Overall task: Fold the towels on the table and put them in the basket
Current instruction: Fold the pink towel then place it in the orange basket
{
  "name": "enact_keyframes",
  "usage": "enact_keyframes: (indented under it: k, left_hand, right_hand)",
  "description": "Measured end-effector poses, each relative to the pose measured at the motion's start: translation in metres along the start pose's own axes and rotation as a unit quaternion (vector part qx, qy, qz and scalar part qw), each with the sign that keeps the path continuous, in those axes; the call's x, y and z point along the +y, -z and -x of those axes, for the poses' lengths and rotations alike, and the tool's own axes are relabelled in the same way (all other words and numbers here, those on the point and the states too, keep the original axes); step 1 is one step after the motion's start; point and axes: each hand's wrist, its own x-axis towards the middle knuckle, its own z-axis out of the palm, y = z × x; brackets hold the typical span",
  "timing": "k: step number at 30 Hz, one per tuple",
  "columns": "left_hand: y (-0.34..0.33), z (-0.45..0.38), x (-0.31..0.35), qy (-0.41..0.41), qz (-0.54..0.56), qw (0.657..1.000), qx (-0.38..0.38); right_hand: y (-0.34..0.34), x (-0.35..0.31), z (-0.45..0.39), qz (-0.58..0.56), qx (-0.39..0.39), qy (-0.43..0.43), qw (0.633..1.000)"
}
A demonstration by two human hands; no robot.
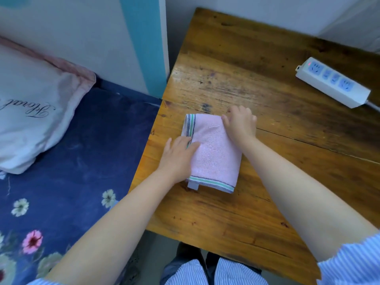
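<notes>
A pink towel (213,153), already folded into a narrow rectangle with green and grey striped bands at both short ends, is being kept flat near the left edge of the wooden table (257,83). It is being pressed down by the left hand (177,153), whose fingers (192,145) are being held straight and laid across the towel's left long edge, just below the far striped band; nothing is being gripped by them. The far right corner of the towel is being covered by the right hand (240,121), whose fingers are being curled downward at the fold, knuckles raised; whether cloth is being pinched beneath them cannot be told, since the fingertips are hidden. A small grey label is being left showing at the near striped band, on the wrist side of the left fingers. Well beyond the right fingers, towards the far right of the table, a white power strip (333,82) is being shown with a small red light on. Left of the left fingers, past the table edge, a dark blue flowered bedsheet (86,145) and a pale pillow (30,112) are being seen.
</notes>
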Motion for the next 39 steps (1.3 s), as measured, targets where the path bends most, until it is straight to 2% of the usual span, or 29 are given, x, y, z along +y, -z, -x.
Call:
enact_keyframes:
  k: [2, 4, 6, 8, 9, 13, 18, 23, 25, 27, 29, 31, 34, 37, 39]
  left_hand:
    - [0.004, -0.012, 0.001, -0.025, 0.008, 0.991, 0.135]
    - [0.008, -0.026, 0.005, -0.042, 0.034, 0.976, 0.210]
    - [0.011, -0.036, 0.014, -0.034, 0.038, 0.983, 0.179]
    - [0.008, -0.044, 0.017, 0.000, 0.038, 0.994, 0.104]
    - [0.007, -0.047, 0.015, 0.012, 0.028, 0.996, 0.089]
    - [-0.006, -0.051, 0.003, 0.043, 0.017, 0.997, 0.067]
    - [-0.012, -0.054, -0.004, 0.041, 0.030, 0.997, 0.057]
    - [-0.008, -0.053, -0.006, 0.023, 0.034, 0.999, 0.036]
    - [0.000, -0.046, -0.005, 0.025, 0.026, 0.998, 0.044]
    - [0.002, -0.030, -0.006, -0.008, 0.025, 0.994, 0.108]
    - [-0.004, -0.009, -0.006, -0.115, 0.015, 0.968, 0.222]
    - [-0.019, 0.010, -0.006, -0.211, 0.016, 0.940, 0.266]
    - [-0.040, 0.034, -0.003, -0.266, -0.023, 0.938, 0.222]
    - [-0.054, 0.038, -0.007, -0.240, -0.092, 0.948, 0.187]
    - [-0.053, 0.037, -0.011, -0.229, -0.100, 0.951, 0.184]
  right_hand:
    - [-0.001, 0.002, 0.007, -0.049, 0.029, 0.013, 0.998]
    - [0.001, 0.004, 0.019, -0.130, 0.064, 0.045, 0.988]
    - [-0.005, 0.008, 0.035, -0.129, 0.106, 0.091, 0.982]
    - [-0.015, 0.010, 0.048, -0.053, 0.086, 0.133, 0.986]
    - [-0.017, 0.008, 0.053, -0.018, 0.058, 0.150, 0.987]
    - [-0.026, 0.007, 0.062, 0.025, -0.049, 0.108, 0.993]
    - [-0.037, 0.006, 0.058, 0.038, -0.028, 0.104, 0.993]
    - [-0.030, 0.007, 0.058, 0.040, -0.064, 0.107, 0.991]
    - [-0.026, 0.010, 0.061, 0.008, -0.075, 0.101, 0.992]
    - [-0.021, 0.017, 0.076, -0.047, -0.021, 0.130, 0.990]
    - [-0.023, 0.030, 0.101, -0.051, 0.067, 0.186, 0.979]
    - [-0.030, 0.043, 0.129, -0.061, 0.111, 0.233, 0.964]
    - [-0.038, 0.050, 0.164, -0.074, 0.110, 0.291, 0.948]
    - [-0.050, 0.052, 0.172, -0.060, 0.098, 0.289, 0.950]
    - [-0.056, 0.051, 0.169, -0.074, 0.104, 0.286, 0.950]
